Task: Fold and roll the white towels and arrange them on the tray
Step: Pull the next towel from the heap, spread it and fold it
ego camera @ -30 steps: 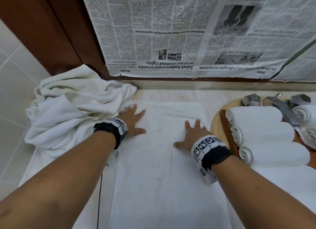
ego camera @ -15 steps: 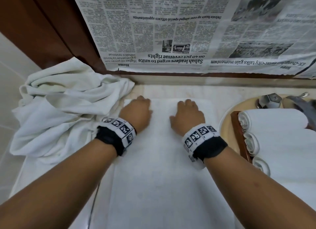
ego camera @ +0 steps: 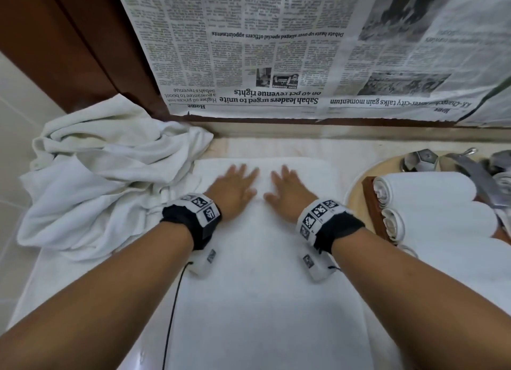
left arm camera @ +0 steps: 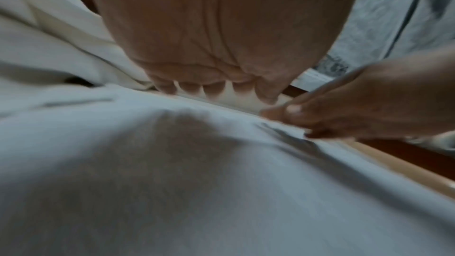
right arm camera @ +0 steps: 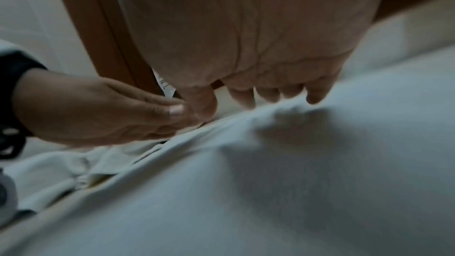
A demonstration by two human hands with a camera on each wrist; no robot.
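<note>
While both forearms reach in from the near edge, the folded white towel (ego camera: 257,273) lies flat on the counter beneath them, stretching away towards the wall. Near its far end the left hand (ego camera: 235,188) and the right hand (ego camera: 287,194) rest palm down on the cloth, side by side and close together, fingers spread and fairly straight, gripping nothing; their tips are blurred. From the wrist views the fingers (left arm camera: 211,92) arch down onto the towel. To the left sits a crumpled pile of white towels (ego camera: 102,181), touching the flat one's edge. To the right, rolled towels (ego camera: 431,195) lie side by side on the wooden tray (ego camera: 372,201). Beyond, a newspaper (ego camera: 276,51) hangs upside down on the wall
</note>
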